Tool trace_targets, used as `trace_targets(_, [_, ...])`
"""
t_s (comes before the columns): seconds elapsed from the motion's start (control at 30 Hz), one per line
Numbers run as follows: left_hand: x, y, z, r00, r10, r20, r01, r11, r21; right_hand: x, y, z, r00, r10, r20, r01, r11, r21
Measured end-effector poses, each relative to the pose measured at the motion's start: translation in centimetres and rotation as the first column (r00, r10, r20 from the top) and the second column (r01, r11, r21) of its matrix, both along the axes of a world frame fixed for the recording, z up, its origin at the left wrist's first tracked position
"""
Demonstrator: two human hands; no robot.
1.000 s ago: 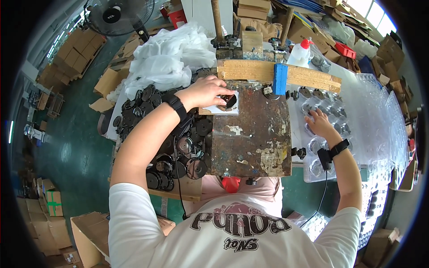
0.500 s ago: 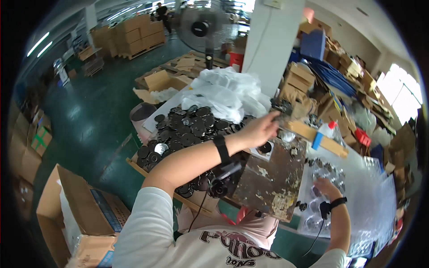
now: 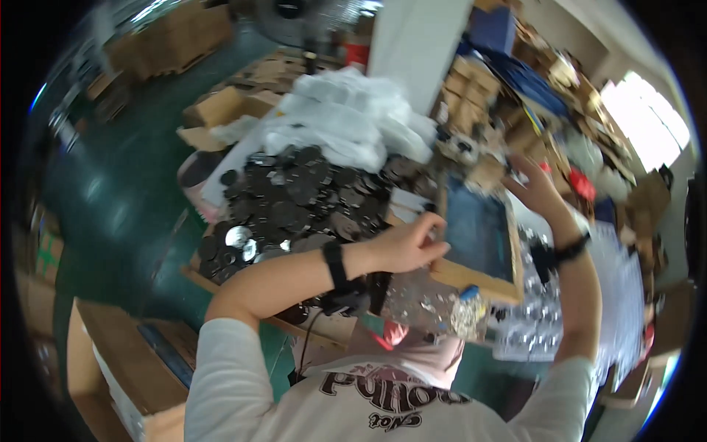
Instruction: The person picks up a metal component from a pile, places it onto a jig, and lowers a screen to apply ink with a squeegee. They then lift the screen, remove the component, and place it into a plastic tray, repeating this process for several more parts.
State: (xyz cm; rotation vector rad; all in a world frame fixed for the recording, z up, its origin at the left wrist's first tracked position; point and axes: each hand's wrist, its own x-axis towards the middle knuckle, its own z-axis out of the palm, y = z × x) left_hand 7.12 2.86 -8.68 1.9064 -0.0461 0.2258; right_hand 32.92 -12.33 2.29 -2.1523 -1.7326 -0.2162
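Note:
A wooden frame (image 3: 477,288) with dark bluish mesh, like a printing screen, lies low over the worn work board (image 3: 420,303). My left hand (image 3: 409,244) is beside its left edge, fingers curled in; what they hold, if anything, is hidden. A small blue piece (image 3: 470,293) sits on the frame's near edge. My right hand (image 3: 536,190) is at the frame's far right corner, fingers bent and smeared by motion, close to a tan cloth-like thing (image 3: 486,174). Left of the board lies a big heap of dark round discs (image 3: 287,202). A white card (image 3: 407,202) lies by the frame.
White plastic bags (image 3: 346,110) are piled behind the discs. Clear plastic trays with small parts (image 3: 529,335) lie at the right. An open carton (image 3: 118,361) stands at lower left. A pillar (image 3: 416,59), a fan (image 3: 291,11) and stacked cartons (image 3: 169,37) are farther back.
The wooden frame has swung down from upright onto the board. My left hand has moved nearer to me; my right hand has left the clear trays and reached to the far side. The view has shifted.

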Motion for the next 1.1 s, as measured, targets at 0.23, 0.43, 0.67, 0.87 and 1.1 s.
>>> trace_targets(0.23, [-0.5,0.5,-1.1,0.987,-0.034,-0.156,0.068,0.974,0.214,-2.0,3.1,-4.4,0.995,-0.089,0.051,0.086,0.994,0.061])
trace_targets(0.43, [-0.4,0.4,-1.9,0.974,-0.024,-0.225,0.087,0.957,0.278,-3.3,3.3,-4.7,0.997,-0.072,-0.011,0.068,0.979,-0.195])
trace_targets(0.67, [-0.4,0.3,-2.3,0.98,-0.017,-0.197,0.076,0.952,0.297,-7.6,0.0,-6.0,0.989,0.13,-0.075,-0.137,0.985,-0.101])
trace_targets(0.87, [-0.2,0.2,-1.7,0.978,-0.014,-0.207,0.07,0.962,0.264,-7.3,-0.1,-4.4,0.991,0.107,-0.085,-0.12,0.978,-0.17])
trace_targets(1.1, [-0.1,0.7,3.5,0.981,-0.077,-0.177,0.11,0.977,0.184,3.0,0.0,-3.1,0.954,-0.184,-0.237,0.172,0.983,-0.067])
